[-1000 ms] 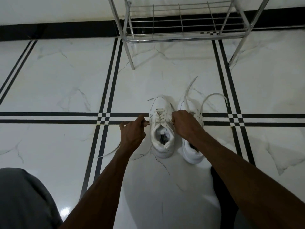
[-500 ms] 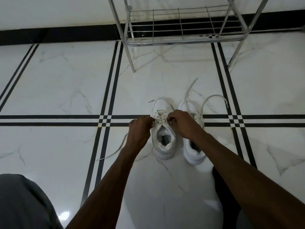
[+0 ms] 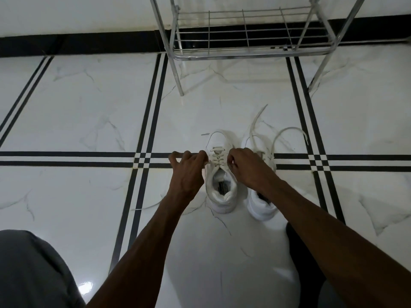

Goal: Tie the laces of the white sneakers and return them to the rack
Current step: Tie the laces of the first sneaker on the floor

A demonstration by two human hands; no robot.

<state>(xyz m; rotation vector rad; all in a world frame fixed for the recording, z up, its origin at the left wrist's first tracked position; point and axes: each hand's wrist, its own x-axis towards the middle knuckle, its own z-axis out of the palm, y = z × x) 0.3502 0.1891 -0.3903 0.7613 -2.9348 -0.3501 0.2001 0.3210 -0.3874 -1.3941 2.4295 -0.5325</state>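
Two white sneakers stand side by side on the marble floor, toes pointing away from me. My left hand (image 3: 188, 172) and my right hand (image 3: 249, 167) flank the left sneaker (image 3: 220, 185), each pinching one end of its lace beside the eyelets. A loose lace tail (image 3: 149, 206) trails on the floor under my left forearm. My right forearm crosses the right sneaker (image 3: 261, 207) and hides much of it. The loose laces (image 3: 287, 132) of that shoe sprawl over the floor beyond its toe. The metal shoe rack (image 3: 251, 48) stands farther ahead, its lowest shelf bare.
The floor (image 3: 77, 107) is white marble tile crossed by double black lines. A black skirting strip (image 3: 77, 44) runs along the wall behind the rack. My grey-clad knee (image 3: 29, 270) fills the lower left corner, and a dark shape sits under my right arm.
Both hands moved inward from the sides of the left sneaker to its lace area, then parted slightly. The view shifted a little; the rack now appears lower in the frame.
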